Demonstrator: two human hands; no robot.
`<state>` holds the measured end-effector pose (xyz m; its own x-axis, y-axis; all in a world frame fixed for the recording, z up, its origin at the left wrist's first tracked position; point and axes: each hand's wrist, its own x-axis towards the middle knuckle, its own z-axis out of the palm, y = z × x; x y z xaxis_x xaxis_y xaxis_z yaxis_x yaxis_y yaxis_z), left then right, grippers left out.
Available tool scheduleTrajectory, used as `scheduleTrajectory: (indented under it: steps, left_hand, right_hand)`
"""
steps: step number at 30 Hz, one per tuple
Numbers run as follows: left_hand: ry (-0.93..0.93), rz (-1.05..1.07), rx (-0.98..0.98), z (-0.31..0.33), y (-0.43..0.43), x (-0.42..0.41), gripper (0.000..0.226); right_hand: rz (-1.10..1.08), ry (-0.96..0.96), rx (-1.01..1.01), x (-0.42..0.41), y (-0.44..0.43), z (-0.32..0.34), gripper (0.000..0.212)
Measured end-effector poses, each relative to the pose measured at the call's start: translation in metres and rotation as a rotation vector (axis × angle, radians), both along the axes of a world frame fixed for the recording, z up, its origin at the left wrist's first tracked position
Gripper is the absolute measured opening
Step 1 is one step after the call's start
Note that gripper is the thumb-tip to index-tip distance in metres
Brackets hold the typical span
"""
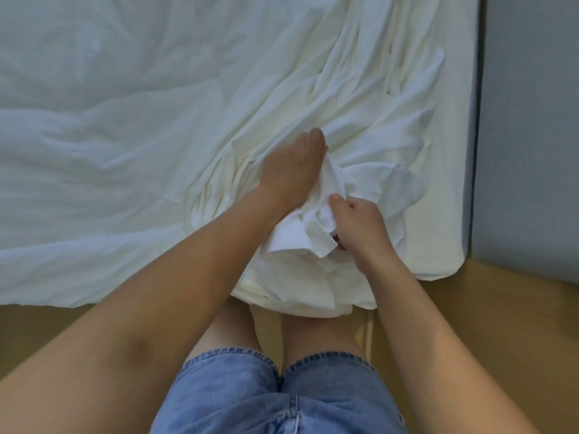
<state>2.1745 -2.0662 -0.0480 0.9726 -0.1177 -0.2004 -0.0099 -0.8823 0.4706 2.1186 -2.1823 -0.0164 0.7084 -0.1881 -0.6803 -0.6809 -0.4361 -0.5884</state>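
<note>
Right hand (357,223) is clamped on a bunched corner of the white bed sheet (300,238), fingers curled tight round it, right at the near edge of the mattress (473,136). Left hand (294,166) lies just ahead, touching the same bunch. Its fingertips are lost in the folds, so I can't tell whether it grips or only presses.

The risk now: if I pull with the right while the left pins the cloth, the corner could slip out of my pinch. Or the heap hanging over the edge could slide down onto the wooden floor (501,311).

The count: two hands, one mattress, one loose sheet bunched up. Whether the flat white layer beyond is a second sheet, I can't say.
</note>
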Motion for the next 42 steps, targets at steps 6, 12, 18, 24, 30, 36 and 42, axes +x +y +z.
scheduleTrajectory:
  steps: [6,12,18,24,30,36,42]
  left_hand:
    - [-0.161,0.010,-0.219,0.009,0.013,-0.059,0.063]
    - [0.197,-0.320,0.032,-0.008,0.030,-0.098,0.103]
    - [0.186,-0.238,-0.032,-0.006,0.031,-0.086,0.076]
    - [-0.050,-0.140,-0.255,0.000,0.028,-0.073,0.020]
    - [-0.146,-0.019,0.015,0.000,0.035,-0.046,0.012]
    - [-0.134,0.055,-0.115,0.018,0.016,-0.084,0.028]
    - [0.254,-0.126,0.007,0.002,0.025,-0.104,0.064]
  right_hand:
    - [0.166,-0.182,-0.336,0.022,-0.021,-0.017,0.049]
    - [-0.114,-0.209,-0.029,0.006,-0.032,-0.037,0.047]
    - [-0.369,0.021,0.229,0.015,-0.022,-0.014,0.038]
    - [-0.214,0.182,0.145,-0.031,-0.014,0.005,0.056]
    - [-0.130,0.138,0.090,-0.020,-0.014,-0.006,0.029]
    - [-0.174,0.056,0.134,-0.017,-0.012,-0.019,0.018]
    - [-0.372,-0.130,0.088,-0.033,-0.016,-0.033,0.032]
